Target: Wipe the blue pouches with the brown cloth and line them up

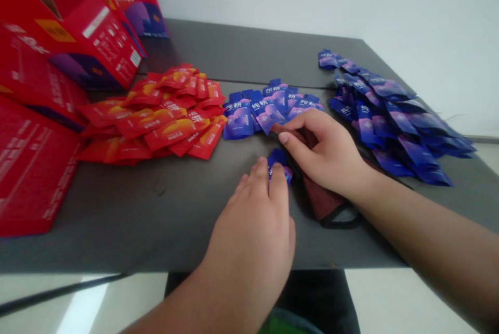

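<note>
One blue-purple sachet (277, 157) lay on the grey table (156, 225) under the fingertips of the left hand (253, 219), which was outstretched and gripped nothing. One brown, black-edged cloth (322, 197), just right of the sachet, was pinched between thumb and fingers of the right hand (331, 152).

Left hand (257, 209): palm down, fingers laid straight over single blue-purple sachet (277, 156) on grey table (163, 230). Right hand (331, 152): thumb and fingers pinch edge of maroon fabric piece (322, 198) with black trim, just beside that sachet. Beyond hands, small cluster of blue sachets (238, 119). Left of cluster, heap of red-orange sachets (167, 126); farther left, red boxes (113, 45), one with flap raised. Right side, larger pile of blue-purple sachets (401, 120). White wall (312, 1) behind.
</note>
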### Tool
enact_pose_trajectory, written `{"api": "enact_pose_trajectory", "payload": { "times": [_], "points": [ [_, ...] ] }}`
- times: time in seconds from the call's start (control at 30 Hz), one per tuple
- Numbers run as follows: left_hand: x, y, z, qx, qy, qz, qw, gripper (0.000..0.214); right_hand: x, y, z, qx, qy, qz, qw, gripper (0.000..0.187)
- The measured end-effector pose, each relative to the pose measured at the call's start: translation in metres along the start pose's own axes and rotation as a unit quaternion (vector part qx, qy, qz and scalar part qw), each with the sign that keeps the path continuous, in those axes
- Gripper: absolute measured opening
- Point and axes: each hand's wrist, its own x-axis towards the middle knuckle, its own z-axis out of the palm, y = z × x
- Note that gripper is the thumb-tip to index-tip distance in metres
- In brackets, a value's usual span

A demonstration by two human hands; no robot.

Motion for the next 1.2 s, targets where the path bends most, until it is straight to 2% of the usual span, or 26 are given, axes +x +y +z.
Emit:
{"api": "enact_pose_trajectory", "payload": {
  "times": [0.07, 0.17, 0.23, 0.3, 0.4, 0.47, 0.53, 0.6, 0.67, 0.73, 0.9, 1.07, 1.2],
  "points": [
    [0.003, 0.002, -0.004, -0.018, 0.026, -0.035, 0.999, 0.063, -0.005, -0.001, -0.006, 0.026, 0.034, 0.033, 0.999, 0.014],
    [0.006, -0.005, -0.007, -0.118, 0.11, -0.051, 0.986, 0.068, -0.011, -0.004, -0.015, 0.064, 0.062, 0.071, 0.994, 0.019],
    [0.004, -0.009, -0.004, -0.175, 0.14, -0.061, 0.973, 0.066, -0.013, -0.005, -0.018, 0.086, 0.068, 0.078, 0.991, 0.022],
    [-0.001, -0.011, 0.001, -0.169, 0.114, -0.057, 0.977, 0.064, -0.015, -0.006, -0.019, 0.109, 0.06, 0.08, 0.989, 0.022],
    [-0.009, -0.017, 0.003, -0.081, 0.038, -0.011, 0.996, 0.068, -0.015, -0.007, -0.02, 0.125, 0.025, 0.078, 0.989, 0.019],
    [-0.01, -0.024, 0.0, -0.036, 0.0, 0.018, 0.999, 0.08, -0.014, -0.01, -0.024, 0.123, -0.016, 0.048, 0.991, 0.014],
    [-0.009, -0.032, -0.004, -0.014, -0.032, 0.04, 0.999, 0.106, -0.014, -0.016, -0.027, 0.133, -0.085, -0.01, 0.987, 0.01],
    [-0.006, -0.039, -0.006, 0.004, -0.051, 0.055, 0.997, 0.128, -0.015, -0.025, -0.029, 0.146, -0.198, -0.083, 0.966, 0.008],
    [-0.005, -0.043, -0.005, 0.01, -0.06, 0.065, 0.996, 0.136, -0.019, -0.033, -0.029, 0.127, -0.3, -0.139, 0.935, 0.009],
    [-0.005, -0.044, -0.003, 0.004, -0.057, 0.069, 0.996, 0.138, -0.021, -0.039, -0.025, 0.083, -0.348, -0.16, 0.92, 0.016],
    [-0.005, -0.042, -0.002, -0.011, -0.032, 0.062, 0.998, 0.137, -0.017, -0.039, -0.012, 0.006, -0.297, -0.131, 0.946, 0.016],
    [-0.006, -0.041, -0.004, 0.001, -0.037, 0.054, 0.998, 0.14, -0.007, -0.029, 0.0, -0.095, -0.248, -0.095, 0.959, 0.016],
    [-0.014, -0.042, -0.007, 0.018, -0.048, 0.049, 0.998, 0.136, -0.004, -0.02, -0.001, -0.09, -0.185, -0.061, 0.977, 0.017]
  ]
}}
